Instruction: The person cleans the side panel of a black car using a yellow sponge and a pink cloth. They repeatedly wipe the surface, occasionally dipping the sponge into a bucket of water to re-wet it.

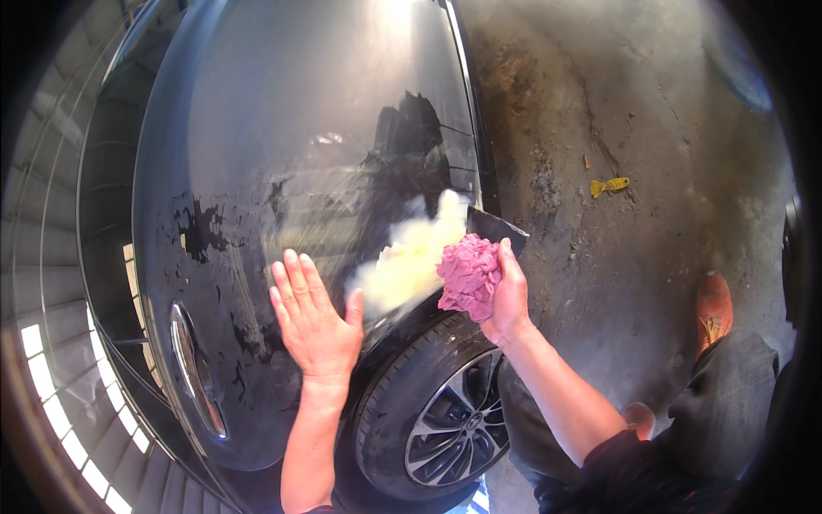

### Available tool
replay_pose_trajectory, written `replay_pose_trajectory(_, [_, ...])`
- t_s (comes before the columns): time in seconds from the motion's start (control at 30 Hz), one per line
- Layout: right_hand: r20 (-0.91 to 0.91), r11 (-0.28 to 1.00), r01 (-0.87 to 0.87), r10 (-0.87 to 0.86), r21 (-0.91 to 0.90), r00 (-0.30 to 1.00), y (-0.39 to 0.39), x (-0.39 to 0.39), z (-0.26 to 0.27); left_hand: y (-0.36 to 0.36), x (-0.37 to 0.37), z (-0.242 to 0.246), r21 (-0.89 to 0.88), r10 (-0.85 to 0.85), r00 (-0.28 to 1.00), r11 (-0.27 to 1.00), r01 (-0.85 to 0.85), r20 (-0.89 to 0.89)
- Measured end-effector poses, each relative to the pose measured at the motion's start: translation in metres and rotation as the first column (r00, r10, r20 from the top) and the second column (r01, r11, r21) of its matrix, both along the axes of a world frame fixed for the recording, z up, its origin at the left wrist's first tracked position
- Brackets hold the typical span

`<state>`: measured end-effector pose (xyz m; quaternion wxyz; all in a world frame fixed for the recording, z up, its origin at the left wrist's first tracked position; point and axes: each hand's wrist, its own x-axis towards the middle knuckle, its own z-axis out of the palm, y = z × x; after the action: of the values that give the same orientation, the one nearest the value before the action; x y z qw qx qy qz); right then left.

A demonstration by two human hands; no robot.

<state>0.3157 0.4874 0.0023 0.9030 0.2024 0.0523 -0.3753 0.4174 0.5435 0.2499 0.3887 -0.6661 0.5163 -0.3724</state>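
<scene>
A black car door panel (257, 148) with scuffed, flaking paint is before me. My left hand (321, 321) lies flat against its lower rear part, or just over it, with the thumb spread and nothing held. A crumpled pink cloth (471, 275) is bunched in my right hand (510, 299), in front of the edge above the wheel. Between my hands is a pale yellow and white patch (411, 254), apparently body filler, with feathered edges. The cloth overlaps its right end in view, and I cannot tell whether they touch.
A car wheel (459, 417) with a spoked alloy rim is below my hands. The chrome door handle (192, 369) stands out at left. On the stained concrete floor (578, 257) lie a yellow plastic scraper (609, 186) and a small orange-brown piece (586, 161). My brown shoe (714, 305) is at right.
</scene>
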Motion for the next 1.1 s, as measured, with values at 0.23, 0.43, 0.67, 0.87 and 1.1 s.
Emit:
replay_pose_trajectory(0.23, [0.006, 0.999, -0.020, 0.020, 0.026, 1.000, 0.001, 0.000, 0.012, 0.039, -0.016, -0.037, 0.052, 0.048, 0.991, 0.998, -0.041, -0.123])
replay_pose_trajectory(0.43, [0.041, 0.999, -0.050, 0.049, 0.011, 0.998, 0.002, -0.003, 0.015, 0.071, -0.023, -0.048, 0.084, 0.069, 0.980, 0.995, -0.054, -0.188])
replay_pose_trajectory(0.67, [-0.005, 1.000, -0.009, 0.009, 0.010, 1.000, 0.005, -0.002, 0.007, 0.001, -0.004, 0.001, -0.057, -0.046, 0.998, 0.997, 0.044, -0.039])
replay_pose_trajectory(0.87, [0.001, 1.000, -0.016, 0.016, 0.013, 1.000, 0.000, -0.006, 0.014, -0.011, 0.001, -0.023, -0.141, -0.026, 1.000, 0.990, 0.024, -0.008])
replay_pose_trajectory(1.1, [0.005, 1.000, 0.004, -0.005, 0.014, 1.000, 0.003, 0.000, 0.004, 0.042, -0.014, -0.073, -0.033, 0.032, 0.991, 0.999, -0.037, -0.133])
